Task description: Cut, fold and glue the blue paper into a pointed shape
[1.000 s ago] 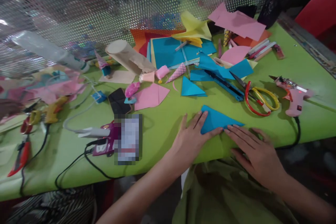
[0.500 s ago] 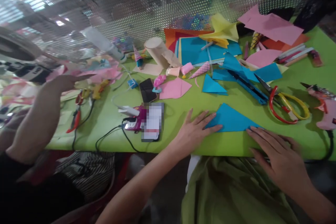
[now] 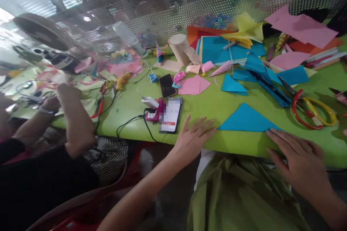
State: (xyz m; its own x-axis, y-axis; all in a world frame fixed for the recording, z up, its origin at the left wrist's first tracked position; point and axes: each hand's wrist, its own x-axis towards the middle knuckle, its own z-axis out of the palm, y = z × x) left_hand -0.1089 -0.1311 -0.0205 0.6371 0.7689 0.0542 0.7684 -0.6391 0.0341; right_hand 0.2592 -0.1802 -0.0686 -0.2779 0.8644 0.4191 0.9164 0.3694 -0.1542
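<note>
A blue sheet of paper folded into a triangle (image 3: 245, 119) lies flat on the green table, its long edge toward me. My left hand (image 3: 193, 135) rests on the table just left of the triangle's left corner, fingers spread and holding nothing. The fingers of my right hand (image 3: 296, 151) lie outstretched over the triangle's right corner, covering its tip. Beyond the triangle is a smaller folded blue paper piece (image 3: 233, 85). To its right lie a blue utility knife (image 3: 272, 90) and scissors with red and yellow handles (image 3: 314, 110).
Left of my hand are a phone (image 3: 170, 115) and a purple power strip (image 3: 154, 113) with cables. Behind are a cardboard roll (image 3: 179, 48), a blue paper stack (image 3: 214, 48) and pink paper (image 3: 193, 85). A co-worker's arm (image 3: 74, 115) reaches over the table at left.
My left hand has come off the triangle's left corner and moved left. My right hand stays on the right corner. The view has swung left, and the co-worker's arms show more.
</note>
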